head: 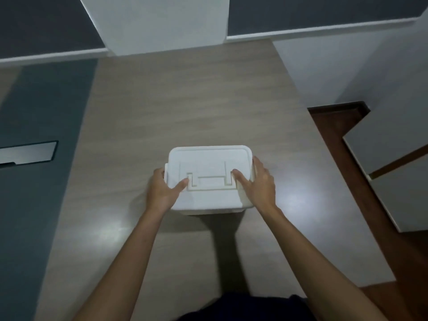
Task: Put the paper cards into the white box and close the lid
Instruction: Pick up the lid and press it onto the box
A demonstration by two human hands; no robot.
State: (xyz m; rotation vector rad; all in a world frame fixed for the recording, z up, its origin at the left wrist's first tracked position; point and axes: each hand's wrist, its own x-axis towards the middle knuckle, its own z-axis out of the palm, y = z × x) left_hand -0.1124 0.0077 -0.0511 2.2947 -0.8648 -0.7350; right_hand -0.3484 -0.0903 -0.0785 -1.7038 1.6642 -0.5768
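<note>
Left hand [162,191] & right hand [259,184] — fingers spread, clasping the sides of the white rectangular plastic box [209,181], thumbs on its flat lid [208,158] — uneven pressure could leave one edge unlatched.

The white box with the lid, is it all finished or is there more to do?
Nearly finished, it seems. The flat white plastic lid already sits on the white plastic box, and no paper cards show on the pale wooden table, so they are probably inside. Right now the left hand and right hand hold the lid's two sides. Whether it has clicked fully shut cannot be seen.
</note>
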